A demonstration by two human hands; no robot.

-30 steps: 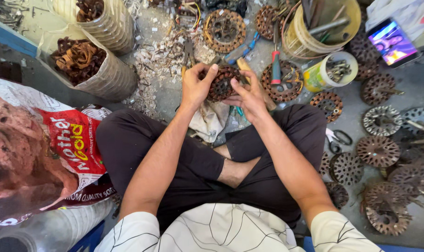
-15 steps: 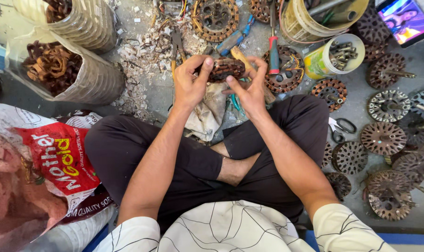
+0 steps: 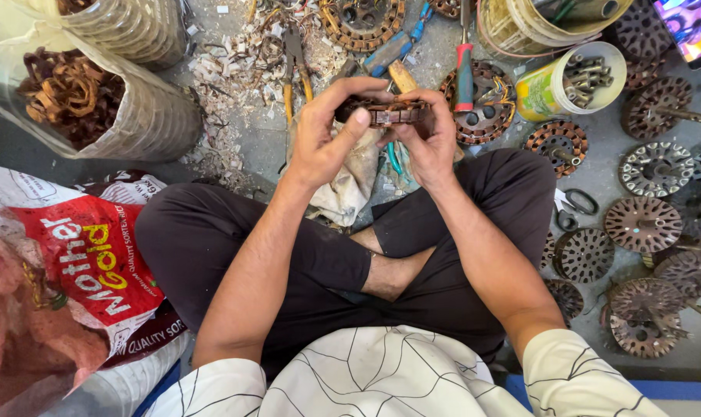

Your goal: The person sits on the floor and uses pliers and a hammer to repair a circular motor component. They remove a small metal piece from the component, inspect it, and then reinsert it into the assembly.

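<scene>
I sit cross-legged on the floor. Both hands hold one rusty round motor core (image 3: 386, 113), turned on edge so its slotted rim faces me. My left hand (image 3: 327, 135) grips its left side, thumb laid across the rim. My right hand (image 3: 427, 139) clasps its right side, fingers curled over the top. A dirty cloth (image 3: 350, 181) lies under my hands, in front of my knees.
Several rusty round cores (image 3: 644, 224) lie at right. A plastic tub of metal pieces (image 3: 570, 85), a red-handled screwdriver (image 3: 463, 66) and yellow-handled pliers (image 3: 296, 69) lie ahead. Sacks of copper wire (image 3: 95, 100) stand at left, a printed red bag (image 3: 80, 262) beside my knee.
The core has been turned from lying flat in my hands to standing on edge. My view has moved closer and shifted a little.
</scene>
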